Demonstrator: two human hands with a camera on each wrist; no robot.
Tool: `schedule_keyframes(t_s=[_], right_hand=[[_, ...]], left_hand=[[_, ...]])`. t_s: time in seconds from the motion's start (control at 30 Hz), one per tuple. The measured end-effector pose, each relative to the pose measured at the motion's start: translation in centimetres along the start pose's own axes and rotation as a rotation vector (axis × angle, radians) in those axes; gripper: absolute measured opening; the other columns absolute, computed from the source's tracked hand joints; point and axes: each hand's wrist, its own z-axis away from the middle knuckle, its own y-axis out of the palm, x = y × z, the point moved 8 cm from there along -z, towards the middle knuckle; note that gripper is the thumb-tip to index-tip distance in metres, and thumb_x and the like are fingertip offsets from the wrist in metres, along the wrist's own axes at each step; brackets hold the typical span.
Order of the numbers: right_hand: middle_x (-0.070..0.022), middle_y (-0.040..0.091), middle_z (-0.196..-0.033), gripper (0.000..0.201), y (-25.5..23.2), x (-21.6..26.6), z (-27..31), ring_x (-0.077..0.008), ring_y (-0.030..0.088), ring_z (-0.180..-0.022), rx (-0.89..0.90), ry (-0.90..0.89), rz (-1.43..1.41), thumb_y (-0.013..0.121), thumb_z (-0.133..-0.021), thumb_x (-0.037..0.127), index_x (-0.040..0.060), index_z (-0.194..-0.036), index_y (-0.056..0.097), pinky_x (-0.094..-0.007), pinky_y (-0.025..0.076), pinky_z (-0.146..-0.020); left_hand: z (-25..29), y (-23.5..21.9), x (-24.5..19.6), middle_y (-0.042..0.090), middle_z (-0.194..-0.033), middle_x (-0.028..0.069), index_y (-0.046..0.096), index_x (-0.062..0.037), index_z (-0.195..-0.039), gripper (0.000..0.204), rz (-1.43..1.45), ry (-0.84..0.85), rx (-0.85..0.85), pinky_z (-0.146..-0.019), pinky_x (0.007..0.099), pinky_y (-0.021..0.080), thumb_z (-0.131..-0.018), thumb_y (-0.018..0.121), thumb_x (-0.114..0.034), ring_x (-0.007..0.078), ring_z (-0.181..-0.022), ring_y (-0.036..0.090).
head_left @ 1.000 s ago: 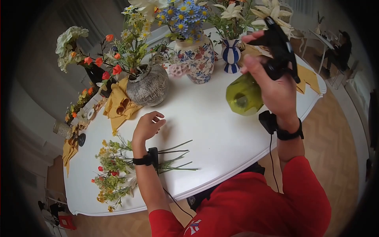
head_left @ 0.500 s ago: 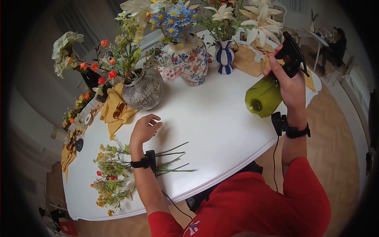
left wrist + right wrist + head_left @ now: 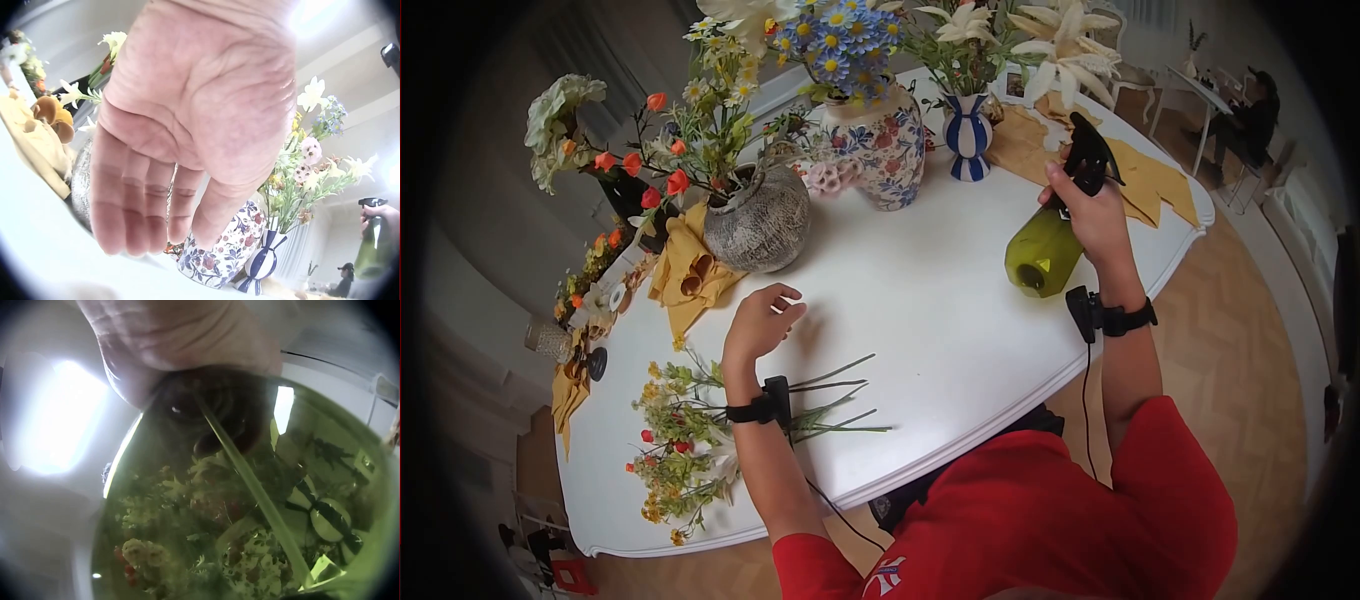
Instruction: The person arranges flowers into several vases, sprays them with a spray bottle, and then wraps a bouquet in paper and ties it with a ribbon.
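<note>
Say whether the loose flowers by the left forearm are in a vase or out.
Out: the flowers lie on the white table, stem ends exposed.

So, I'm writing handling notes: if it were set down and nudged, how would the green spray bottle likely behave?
The green spray bottle would probably keep its shape, since it looks rigid and see-through. Its glossy surface may make it slippery. The black spray head juts out at the top, so it could tip if pushed high up.
</note>
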Motion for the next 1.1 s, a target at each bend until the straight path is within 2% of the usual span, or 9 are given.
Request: schedule_keyframes(t_s=[0.07, 0.2, 0.23, 0.37, 0.47, 0.6, 0.63, 0.97, 1.1], right_hand=[[-0.0030, 0.067, -0.081, 0.033, 1.6, -0.8, 0.1, -0.0118, 0.067, -0.074, 0.034, 0.010, -0.007, 0.073, -0.098, 0.025, 0.0011, -0.116, 0.059, -0.0268, 0.049, -0.067], [-0.0051, 0.069, -0.101, 0.035, 5.9, -0.3, -0.1, -0.0133, 0.066, -0.074, 0.140, -0.031, -0.218, 0.075, -0.096, 0.018, -0.0003, -0.121, 0.060, -0.0291, 0.054, -0.068], [-0.0048, 0.068, -0.109, 0.039, 6.9, -0.3, -0.6, -0.0140, 0.066, -0.074, 0.203, -0.012, -0.185, 0.076, -0.095, 0.016, -0.0009, -0.125, 0.059, -0.0303, 0.056, -0.069], [-0.0038, 0.070, -0.106, 0.041, 9.6, 2.6, -2.1, -0.0128, 0.067, -0.075, 0.246, -0.121, -0.198, 0.076, -0.095, 0.015, -0.0006, -0.129, 0.059, -0.0298, 0.056, -0.070], [-0.0041, 0.070, -0.116, 0.043, 10.4, 4.9, -3.5, -0.0127, 0.066, -0.078, 0.237, -0.195, -0.127, 0.073, -0.098, 0.019, 0.0016, -0.134, 0.057, -0.0300, 0.055, -0.074], [-0.0032, 0.071, -0.101, 0.038, 9.7, 5.7, -5.3, -0.0118, 0.067, -0.076, 0.139, -0.285, 0.050, 0.073, -0.098, 0.022, 0.0019, -0.127, 0.060, -0.0294, 0.055, -0.073], [-0.0017, 0.072, -0.088, 0.041, 9.4, 5.8, -5.3, -0.0108, 0.069, -0.074, 0.098, -0.290, -0.002, 0.077, -0.094, 0.029, 0.0002, -0.120, 0.063, -0.0287, 0.055, -0.070], [-0.0026, 0.067, -0.083, 0.033, 6.9, 2.3, -4.6, -0.0122, 0.066, -0.070, 0.099, -0.216, -0.028, 0.076, -0.095, 0.020, 0.0008, -0.116, 0.059, -0.0287, 0.053, -0.066], [-0.0031, 0.066, -0.083, 0.034, 4.9, 0.4, -4.0, -0.0120, 0.066, -0.070, 0.078, -0.155, 0.088, 0.076, -0.095, 0.020, 0.0003, -0.117, 0.058, -0.0291, 0.054, -0.067]], left_hand=[[-0.1, -0.1, 0.1, 0.071, -0.085, 0.0098, 0.071, -0.0005, -0.114, 0.031, 0.001, 0.002, -0.002, -0.061, 0.0307, 0.054, -0.091, 0.075, -0.022, 0.0154, -0.065, 0.067], [0.1, -0.2, 0.2, 0.071, -0.085, 0.0098, 0.071, -0.0007, -0.114, 0.031, 0.000, 0.004, -0.010, -0.062, 0.0308, 0.054, -0.091, 0.075, -0.022, 0.0154, -0.065, 0.067], [0.1, -0.3, 0.2, 0.071, -0.085, 0.0099, 0.071, -0.0009, -0.114, 0.031, 0.002, 0.007, -0.012, -0.062, 0.0308, 0.054, -0.091, 0.075, -0.022, 0.0155, -0.065, 0.067], [0.1, -0.5, 0.2, 0.071, -0.086, 0.0103, 0.072, -0.0014, -0.114, 0.031, 0.006, 0.012, -0.019, -0.062, 0.0309, 0.055, -0.091, 0.075, -0.021, 0.0156, -0.066, 0.068], [0.2, -0.8, 0.3, 0.071, -0.087, 0.0105, 0.072, -0.0017, -0.115, 0.031, 0.005, 0.011, -0.023, -0.062, 0.0309, 0.055, -0.091, 0.075, -0.022, 0.0156, -0.066, 0.068], [0.3, -1.1, 0.3, 0.072, -0.087, 0.0107, 0.071, -0.0016, -0.115, 0.032, 0.007, 0.007, -0.030, -0.062, 0.0309, 0.055, -0.091, 0.075, -0.022, 0.0157, -0.066, 0.068], [0.3, -1.1, 0.3, 0.072, -0.087, 0.0106, 0.071, -0.0015, -0.115, 0.032, 0.004, 0.009, -0.032, -0.062, 0.0309, 0.055, -0.091, 0.075, -0.022, 0.0156, -0.066, 0.068], [0.2, -0.8, 0.0, 0.068, -0.084, 0.0082, 0.068, 0.0020, -0.117, 0.031, 0.009, 0.028, -0.012, -0.059, 0.0283, 0.054, -0.095, 0.073, -0.019, 0.0134, -0.066, 0.065], [0.4, -1.0, 0.0, 0.067, -0.084, 0.0073, 0.067, 0.0018, -0.118, 0.031, 0.028, 0.016, -0.006, -0.059, 0.0280, 0.054, -0.095, 0.073, -0.019, 0.0128, -0.067, 0.065]])
